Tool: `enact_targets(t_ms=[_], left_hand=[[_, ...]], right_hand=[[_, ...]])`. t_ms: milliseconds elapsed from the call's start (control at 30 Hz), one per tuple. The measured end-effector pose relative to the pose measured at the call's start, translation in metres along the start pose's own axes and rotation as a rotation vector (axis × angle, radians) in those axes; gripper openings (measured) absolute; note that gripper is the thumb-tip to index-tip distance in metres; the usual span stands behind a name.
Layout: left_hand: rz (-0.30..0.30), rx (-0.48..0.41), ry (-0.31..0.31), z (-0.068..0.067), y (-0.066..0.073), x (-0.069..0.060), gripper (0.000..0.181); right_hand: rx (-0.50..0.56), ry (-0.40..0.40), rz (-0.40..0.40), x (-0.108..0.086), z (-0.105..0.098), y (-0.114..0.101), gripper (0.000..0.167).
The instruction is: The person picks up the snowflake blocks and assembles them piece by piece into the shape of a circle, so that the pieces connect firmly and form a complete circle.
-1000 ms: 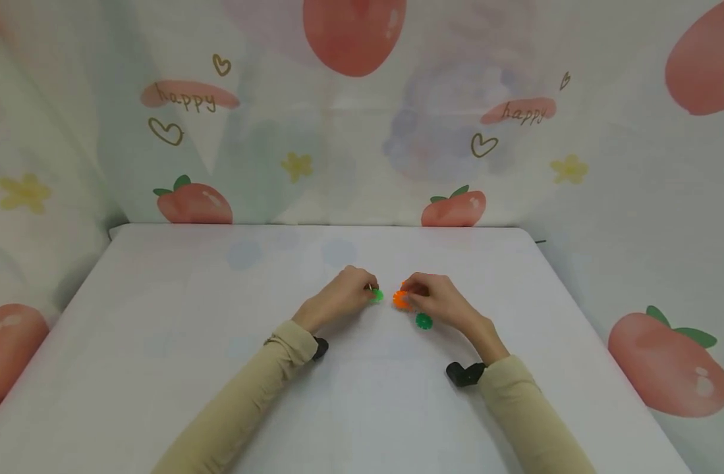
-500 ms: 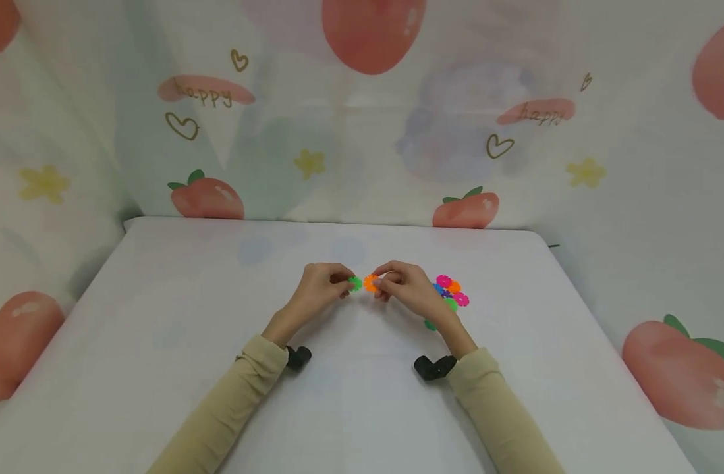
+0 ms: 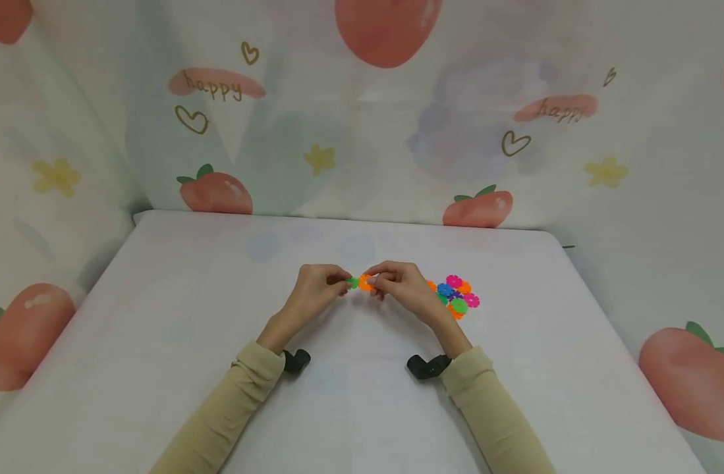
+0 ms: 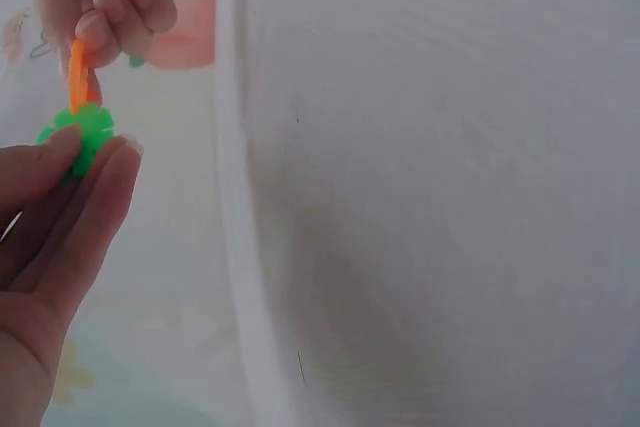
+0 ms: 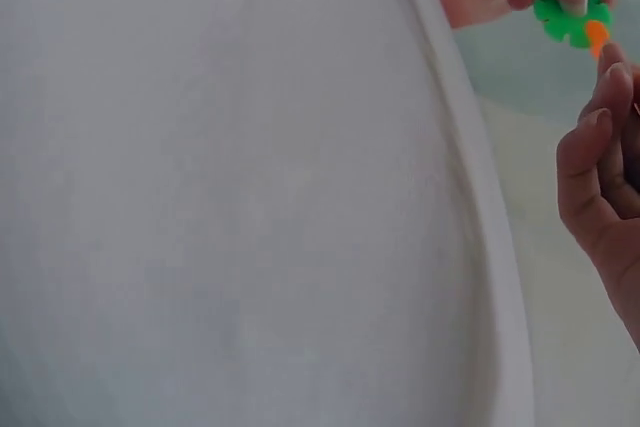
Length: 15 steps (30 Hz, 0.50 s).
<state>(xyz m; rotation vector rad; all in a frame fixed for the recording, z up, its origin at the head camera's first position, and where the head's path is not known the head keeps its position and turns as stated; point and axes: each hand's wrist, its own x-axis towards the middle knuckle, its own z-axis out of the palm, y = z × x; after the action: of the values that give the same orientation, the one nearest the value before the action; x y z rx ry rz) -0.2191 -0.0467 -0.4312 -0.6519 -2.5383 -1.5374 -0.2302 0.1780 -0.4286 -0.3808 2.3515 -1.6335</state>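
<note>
Between thumb and fingers, my left hand [image 3: 315, 289] pinches a green snowflake disc [image 4: 92, 131] with a notched rim. My right hand [image 3: 404, 288] pinches an orange snowflake disc [image 3: 365, 282]. The two discs meet edge to edge above the table, the orange one [image 4: 78, 77] standing crosswise to the green one in the left wrist view. In the right wrist view, the orange edge overlaps the rim of the green disc [image 5: 572, 17]; how deep the notches engage I cannot tell. Fingers cover part of both discs.
Just right of my right hand, a loose pile of snowflake discs [image 3: 459, 305] in pink, blue, orange, green and purple lies on the white table [image 3: 350, 395]. A printed cloth [image 3: 362, 131] hangs behind the table. Black wrist mounts [image 3: 428, 367] sit under both wrists.
Both hands have lifted and moved left from beside the pile, each keeping its disc. The gap between the green and orange discs has closed; they now touch. The view has shifted slightly.
</note>
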Motion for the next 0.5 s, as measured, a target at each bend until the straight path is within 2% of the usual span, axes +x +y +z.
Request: enact_targets(t_ms=[267, 500], left_hand=[[0.107, 0.056, 0.02, -0.003, 0.0052, -0.0076, 0.008], [0.169, 0.083, 0.036, 0.0004, 0.0013, -0.0102, 0.009]], right_hand=[[-0.011, 0.001, -0.049, -0.002, 0.0073, -0.0071, 0.019], [0.006, -0.016, -0.039, -0.0024, 0.0102, -0.0022, 0.02]])
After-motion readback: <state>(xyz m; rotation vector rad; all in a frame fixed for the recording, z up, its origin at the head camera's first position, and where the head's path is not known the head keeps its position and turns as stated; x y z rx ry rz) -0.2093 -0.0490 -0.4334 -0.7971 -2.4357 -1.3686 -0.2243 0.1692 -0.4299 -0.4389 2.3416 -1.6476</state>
